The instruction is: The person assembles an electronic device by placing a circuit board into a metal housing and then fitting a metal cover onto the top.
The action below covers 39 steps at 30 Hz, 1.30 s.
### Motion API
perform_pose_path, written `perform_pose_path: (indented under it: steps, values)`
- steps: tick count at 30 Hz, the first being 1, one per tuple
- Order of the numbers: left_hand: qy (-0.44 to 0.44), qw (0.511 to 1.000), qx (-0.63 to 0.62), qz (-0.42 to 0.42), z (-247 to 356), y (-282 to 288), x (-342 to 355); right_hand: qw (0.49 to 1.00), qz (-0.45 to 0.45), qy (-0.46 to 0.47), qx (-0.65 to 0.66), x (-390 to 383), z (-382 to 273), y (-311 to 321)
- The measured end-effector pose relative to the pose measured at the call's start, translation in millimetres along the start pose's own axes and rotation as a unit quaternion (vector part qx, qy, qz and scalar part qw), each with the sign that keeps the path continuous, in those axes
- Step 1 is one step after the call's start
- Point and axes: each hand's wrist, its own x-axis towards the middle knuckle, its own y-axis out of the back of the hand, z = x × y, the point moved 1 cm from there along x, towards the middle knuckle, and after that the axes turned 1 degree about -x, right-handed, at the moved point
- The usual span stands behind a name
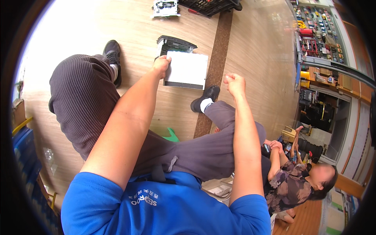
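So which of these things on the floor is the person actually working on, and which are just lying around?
In hand:
- white-topped flat box, its edge held by the left hand
- right hand, a closed fist beside the box, with no visible thing in it

Lying about:
- black crate
- small white part beside the crate
- green thing by the knee
- shelves of goods

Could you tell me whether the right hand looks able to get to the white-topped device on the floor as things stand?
Probably yes. The right hand is a closed fist just beside the device, with bare floor between them; the left hand already grips its far edge.
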Motion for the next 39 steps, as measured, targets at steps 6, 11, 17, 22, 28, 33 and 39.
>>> perform_pose_path:
  steps: [6, 11, 17, 22, 28, 33, 39]
  values:
    - [0.003, 0.999, -0.015, -0.038, 2, -19, -1, 0.956, 0.068, 0.169, -0.229, 14, 43, -5]
    - [0.012, 0.999, 0.048, 0.013, -3, -10, -5, 0.985, -0.173, -0.011, 0.021, 1, 51, -76]
    - [0.0, 0.986, 0.111, 0.122, -9, 34, 29, 0.969, -0.235, 0.003, 0.074, 1, 32, -124]
    - [-0.029, 0.974, 0.152, 0.167, 9, 4, 18, 0.973, -0.215, 0.047, 0.071, 14, 41, -134]
    - [-0.093, 0.91, 0.359, 0.188, 36, -1, 15, 0.984, -0.108, 0.137, -0.038, 30, 34, -161]
    - [-0.108, 0.803, 0.556, 0.187, 43, -11, 16, 0.989, -0.057, 0.131, -0.04, 44, 32, -164]
    - [-0.123, 0.852, 0.472, 0.192, 33, -19, 33, 0.99, -0.067, 0.117, -0.038, 65, 40, -173]
